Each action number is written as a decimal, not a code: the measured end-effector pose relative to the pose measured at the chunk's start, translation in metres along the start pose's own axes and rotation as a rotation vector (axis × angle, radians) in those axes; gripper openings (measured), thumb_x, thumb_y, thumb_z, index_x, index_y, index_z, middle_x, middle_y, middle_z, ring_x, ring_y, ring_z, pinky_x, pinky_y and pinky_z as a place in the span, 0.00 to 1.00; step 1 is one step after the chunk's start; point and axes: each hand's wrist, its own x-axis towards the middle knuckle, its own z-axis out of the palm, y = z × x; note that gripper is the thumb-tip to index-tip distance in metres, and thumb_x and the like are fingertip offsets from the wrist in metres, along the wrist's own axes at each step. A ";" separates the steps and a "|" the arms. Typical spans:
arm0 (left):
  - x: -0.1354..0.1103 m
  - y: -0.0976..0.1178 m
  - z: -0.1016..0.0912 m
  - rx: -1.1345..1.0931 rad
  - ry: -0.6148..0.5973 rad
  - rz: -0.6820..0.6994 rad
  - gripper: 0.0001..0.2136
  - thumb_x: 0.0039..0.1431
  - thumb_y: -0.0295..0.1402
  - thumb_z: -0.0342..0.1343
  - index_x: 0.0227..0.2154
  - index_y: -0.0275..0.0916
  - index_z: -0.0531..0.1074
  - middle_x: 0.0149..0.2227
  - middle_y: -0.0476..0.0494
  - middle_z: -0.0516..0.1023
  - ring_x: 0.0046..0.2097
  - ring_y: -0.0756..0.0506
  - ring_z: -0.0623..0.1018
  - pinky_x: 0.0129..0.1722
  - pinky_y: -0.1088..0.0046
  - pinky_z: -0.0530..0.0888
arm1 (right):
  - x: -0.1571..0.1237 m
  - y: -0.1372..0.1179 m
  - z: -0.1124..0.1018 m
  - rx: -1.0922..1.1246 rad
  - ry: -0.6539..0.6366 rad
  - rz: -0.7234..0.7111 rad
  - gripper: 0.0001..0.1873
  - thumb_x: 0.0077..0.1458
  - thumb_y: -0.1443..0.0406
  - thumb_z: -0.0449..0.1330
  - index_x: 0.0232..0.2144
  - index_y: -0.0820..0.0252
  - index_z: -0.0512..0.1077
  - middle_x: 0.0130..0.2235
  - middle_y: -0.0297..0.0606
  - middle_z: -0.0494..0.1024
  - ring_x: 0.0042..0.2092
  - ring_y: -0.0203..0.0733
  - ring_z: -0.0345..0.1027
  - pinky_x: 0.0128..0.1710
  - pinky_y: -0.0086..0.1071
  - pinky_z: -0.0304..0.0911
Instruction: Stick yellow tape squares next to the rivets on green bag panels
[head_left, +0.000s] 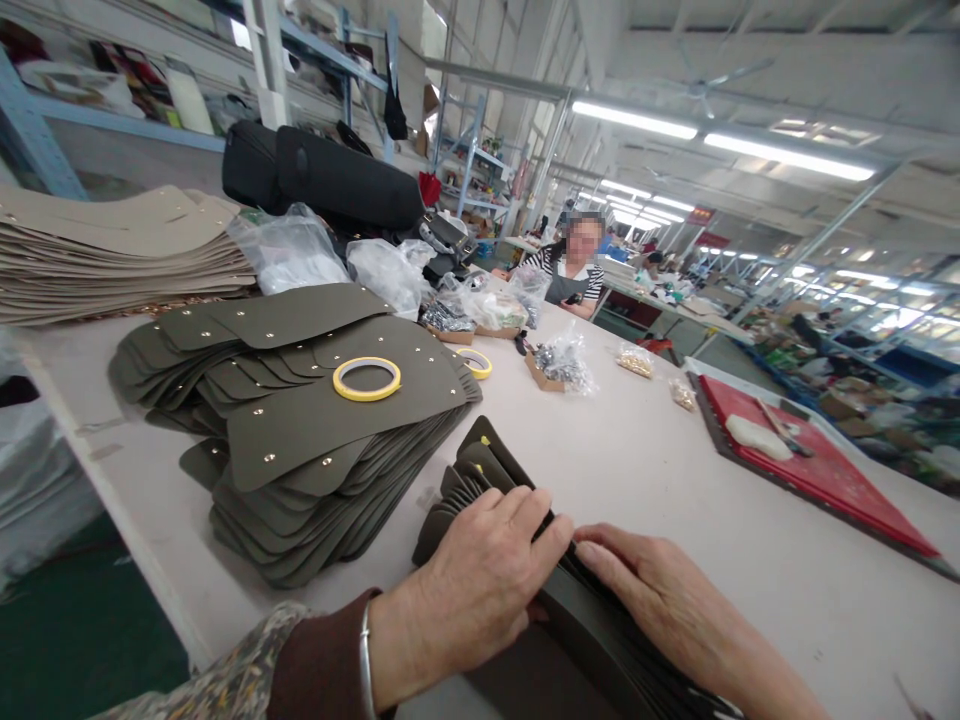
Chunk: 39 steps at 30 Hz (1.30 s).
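Observation:
A stack of dark olive leather-like panels [555, 660] stands on edge at the table's near side. My left hand [480, 570] lies over the top edges with its fingers curled round them. From the other side my right hand [660, 590] pinches the same panels, its thumb close to my left fingertips. Small yellow marks show on the front panels past my left hand. To the left lies a large pile of similar panels [300, 440] with metal studs, and a roll of yellow tape [367, 379] rests on it. My right fingertips are partly hidden behind the panels.
A second tape roll [475, 363] lies behind the pile. Beige panels [112, 240] are stacked at far left. Bags of small hardware [562, 365] stand at the back. A red board [817, 470] with a mallet-like tool lies at right. Another person [574, 270] sits across the table.

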 end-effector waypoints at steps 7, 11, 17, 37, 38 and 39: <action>-0.002 -0.003 0.006 0.087 0.017 0.070 0.16 0.54 0.39 0.62 0.40 0.38 0.65 0.39 0.45 0.71 0.40 0.42 0.69 0.43 0.60 0.65 | 0.006 0.010 0.006 -0.215 0.135 0.046 0.18 0.63 0.58 0.46 0.45 0.53 0.73 0.37 0.39 0.82 0.40 0.49 0.76 0.38 0.35 0.63; -0.002 -0.004 0.007 0.136 0.045 0.110 0.13 0.56 0.40 0.60 0.36 0.38 0.65 0.35 0.46 0.70 0.39 0.43 0.69 0.52 0.57 0.61 | 0.012 0.022 0.004 -0.343 0.215 0.135 0.17 0.61 0.61 0.45 0.40 0.56 0.72 0.34 0.42 0.82 0.38 0.51 0.76 0.35 0.37 0.62; -0.002 -0.004 0.003 0.120 -0.018 0.096 0.15 0.55 0.42 0.62 0.35 0.39 0.65 0.37 0.46 0.70 0.39 0.42 0.69 0.38 0.63 0.66 | 0.013 0.038 -0.003 -0.294 0.257 0.170 0.16 0.59 0.60 0.46 0.37 0.54 0.73 0.33 0.40 0.82 0.36 0.50 0.76 0.35 0.37 0.63; 0.012 -0.006 0.005 0.080 -0.067 0.031 0.19 0.50 0.39 0.66 0.41 0.38 0.68 0.38 0.43 0.75 0.42 0.39 0.72 0.45 0.59 0.67 | -0.051 0.045 -0.004 0.065 0.409 0.061 0.23 0.60 0.50 0.52 0.52 0.50 0.72 0.54 0.40 0.75 0.56 0.51 0.67 0.59 0.46 0.58; 0.013 -0.007 0.005 0.086 -0.059 0.034 0.19 0.49 0.39 0.66 0.40 0.39 0.68 0.38 0.43 0.75 0.42 0.39 0.72 0.47 0.57 0.66 | -0.062 0.057 -0.003 0.108 0.539 0.074 0.24 0.60 0.49 0.52 0.54 0.50 0.70 0.56 0.41 0.74 0.58 0.52 0.65 0.61 0.48 0.55; 0.014 -0.008 0.006 0.092 -0.048 0.038 0.19 0.48 0.38 0.67 0.41 0.39 0.69 0.38 0.43 0.75 0.43 0.39 0.72 0.49 0.56 0.65 | -0.072 0.070 0.000 0.169 0.664 0.073 0.25 0.60 0.49 0.52 0.56 0.51 0.68 0.57 0.42 0.73 0.59 0.52 0.64 0.61 0.50 0.53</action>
